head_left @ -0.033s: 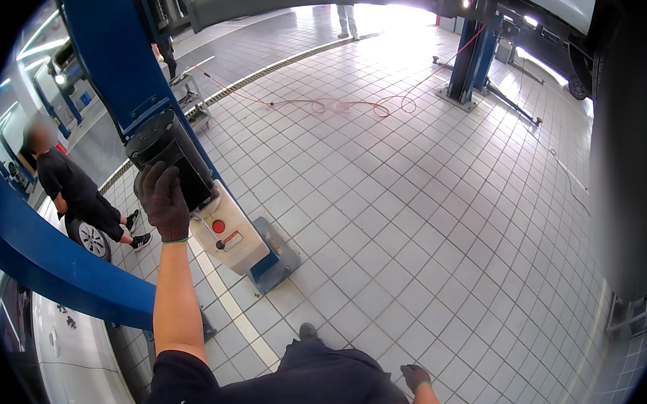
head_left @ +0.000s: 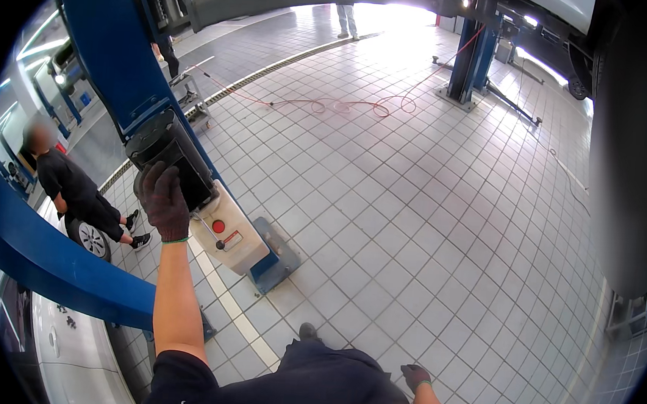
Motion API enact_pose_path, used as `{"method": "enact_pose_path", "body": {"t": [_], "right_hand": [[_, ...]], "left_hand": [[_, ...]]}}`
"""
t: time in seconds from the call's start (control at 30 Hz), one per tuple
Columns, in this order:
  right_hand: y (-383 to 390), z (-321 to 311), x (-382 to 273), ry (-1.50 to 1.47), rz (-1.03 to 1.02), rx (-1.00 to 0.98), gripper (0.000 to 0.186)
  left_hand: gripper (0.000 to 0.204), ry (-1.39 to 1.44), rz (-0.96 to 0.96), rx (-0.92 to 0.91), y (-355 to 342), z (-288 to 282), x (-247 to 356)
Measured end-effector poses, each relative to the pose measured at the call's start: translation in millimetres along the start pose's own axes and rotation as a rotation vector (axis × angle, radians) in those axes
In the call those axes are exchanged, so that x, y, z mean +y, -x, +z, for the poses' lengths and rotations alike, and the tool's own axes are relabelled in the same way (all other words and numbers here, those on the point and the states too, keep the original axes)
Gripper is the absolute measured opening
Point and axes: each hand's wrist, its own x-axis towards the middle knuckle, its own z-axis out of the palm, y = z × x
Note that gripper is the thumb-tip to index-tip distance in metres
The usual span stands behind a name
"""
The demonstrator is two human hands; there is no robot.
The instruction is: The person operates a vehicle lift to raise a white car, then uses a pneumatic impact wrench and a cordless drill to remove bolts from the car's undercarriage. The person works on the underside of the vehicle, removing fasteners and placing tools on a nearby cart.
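My left hand [head_left: 163,197], in a dark knit glove, reaches up to the black power unit [head_left: 169,133] on the blue lift post [head_left: 95,17]. Its fingers are bent against the front of the unit and hide whatever they grip or press. Just below are a cream tank [head_left: 247,249] with a red round mark and a short lever [head_left: 220,244] with a black knob. My right hand [head_left: 416,376], also gloved, hangs low at my right side over the tiled floor, fingers loosely bent, with nothing visible in it.
A co-worker [head_left: 67,182] stands at left beside a wheel [head_left: 92,238] and white car [head_left: 79,357]. A blue curved beam [head_left: 60,265] crosses lower left. Red hose [head_left: 376,107] loops over the tiles toward another post [head_left: 463,69]. A lift arm [head_left: 278,1] runs overhead; distant legs [head_left: 345,21] show.
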Motion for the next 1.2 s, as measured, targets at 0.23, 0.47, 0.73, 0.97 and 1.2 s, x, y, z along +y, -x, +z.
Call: {"method": "enact_pose_path", "body": {"t": [0.23,0.47,0.73,0.97,1.2], "right_hand": [[4.5,-2.4,0.9,0.006,-0.009,0.022,0.059],[5.0,-3.7,0.9,-0.007,0.008,-0.004,0.058],[21.7,-13.5,-17.6,-0.008,0.033,-0.065,0.064],[17.2,-0.3,-9.4,-0.068,0.055,-0.081,0.061],[19.6,1.3,-2.7,0.018,0.003,-0.035,0.061]], "left_hand": [[0.021,0.023,0.001,0.013,-0.7,0.7,-2.2],[0.021,0.037,-0.008,0.006,-1.4,0.2,-0.2],[0.021,0.039,-0.009,-0.008,-1.0,-2.0,-2.6],[0.021,0.021,-0.004,-0.001,-2.6,-3.9,1.4],[0.021,0.017,-0.021,-0.010,-2.6,-3.9,3.5]]}}
